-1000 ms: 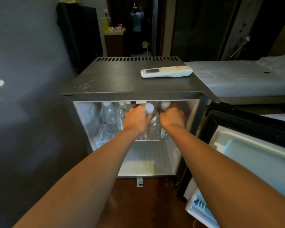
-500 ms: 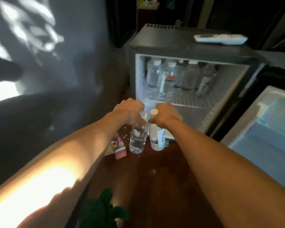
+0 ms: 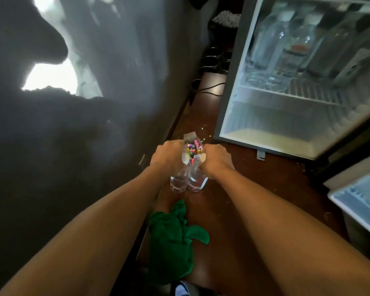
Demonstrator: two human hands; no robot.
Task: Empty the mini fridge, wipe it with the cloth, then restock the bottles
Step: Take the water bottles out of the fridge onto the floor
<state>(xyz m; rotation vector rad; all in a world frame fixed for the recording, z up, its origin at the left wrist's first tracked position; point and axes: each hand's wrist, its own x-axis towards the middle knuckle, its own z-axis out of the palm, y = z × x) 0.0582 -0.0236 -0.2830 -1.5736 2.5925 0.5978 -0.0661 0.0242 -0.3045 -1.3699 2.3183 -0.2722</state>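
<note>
My left hand [image 3: 168, 158] grips the neck of a clear water bottle [image 3: 178, 182], and my right hand [image 3: 216, 160] grips a second bottle [image 3: 195, 181] beside it. Both bottles stand upright, side by side, with their bases at the dark wooden floor [image 3: 254, 189]. The mini fridge [image 3: 229, 103] stands open at the upper right, and several more bottles [image 3: 286, 45] are on its wire shelf. A crumpled green cloth [image 3: 172, 238] lies on the floor between my forearms, nearer to me than the two bottles.
A small open box of coloured pieces [image 3: 193, 146] sits just behind the two bottles, with bits scattered on the floor. The open fridge door [image 3: 359, 201] juts in at the right. A dark wall [image 3: 73, 124] runs along the left. A black cable [image 3: 212, 89] crosses the floor.
Both hands pulled a bottle each out of the fridge shelf, carried them down and left, and now hold them at the floor. The view tilted downward.
</note>
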